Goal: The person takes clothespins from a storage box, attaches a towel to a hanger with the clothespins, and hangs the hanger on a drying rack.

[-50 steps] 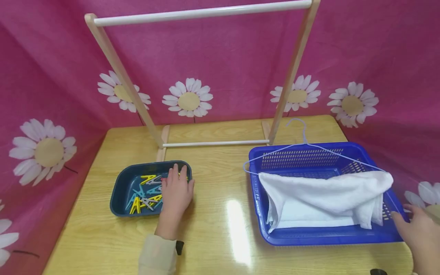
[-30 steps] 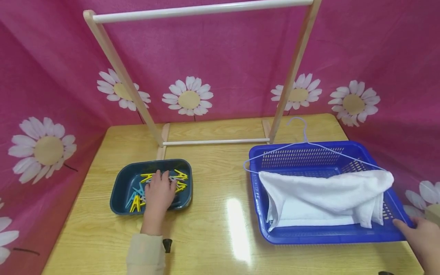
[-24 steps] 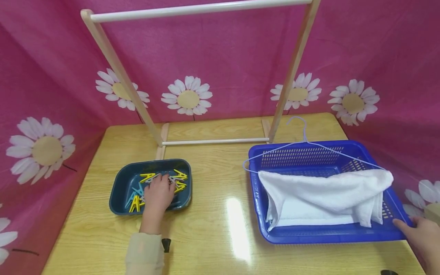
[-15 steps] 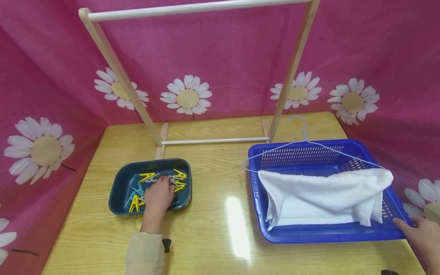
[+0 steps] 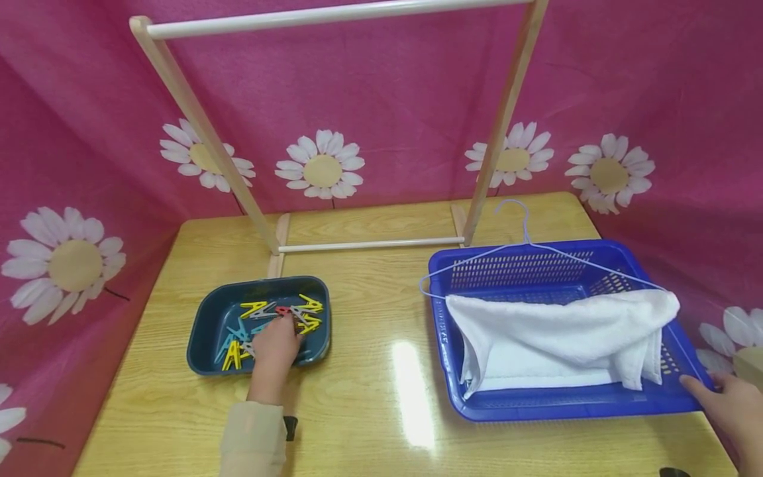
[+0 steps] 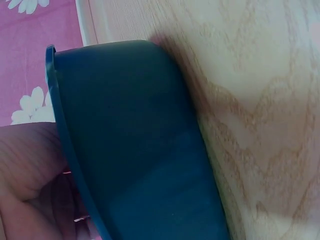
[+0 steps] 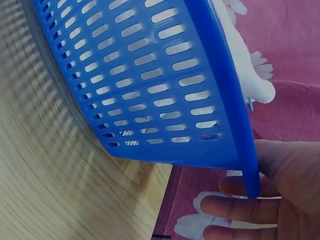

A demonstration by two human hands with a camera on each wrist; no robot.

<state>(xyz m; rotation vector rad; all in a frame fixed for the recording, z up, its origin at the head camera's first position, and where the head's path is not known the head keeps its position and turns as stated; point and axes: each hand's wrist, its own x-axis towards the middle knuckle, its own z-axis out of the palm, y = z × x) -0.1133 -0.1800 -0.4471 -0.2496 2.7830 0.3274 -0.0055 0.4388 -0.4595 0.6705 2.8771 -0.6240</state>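
Left hand [image 5: 275,341] among clothespins [image 5: 234,349] in dark tray [image 5: 204,331] (whether fingers pinch one, cannot tell), right thumb and fingers pinching blue basket [image 5: 536,408] at its corner, white towel [image 5: 554,344] across.

No text legible, 1 strip of lettering [image 5: 443,329] on basket [image 5: 536,412], left of right hand [image 5: 732,403], too small to read

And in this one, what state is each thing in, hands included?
Rack: standing upright
Basket: open-topped, holding cloth
Hanger: lying across the basket, not on the rack
Towel: draped over the hanger
Tub: open-topped, upright
Pegs: loose, jumbled in the tub
Left hand: among the pegs, fingertips hidden
Right hand: gripping the basket's rim
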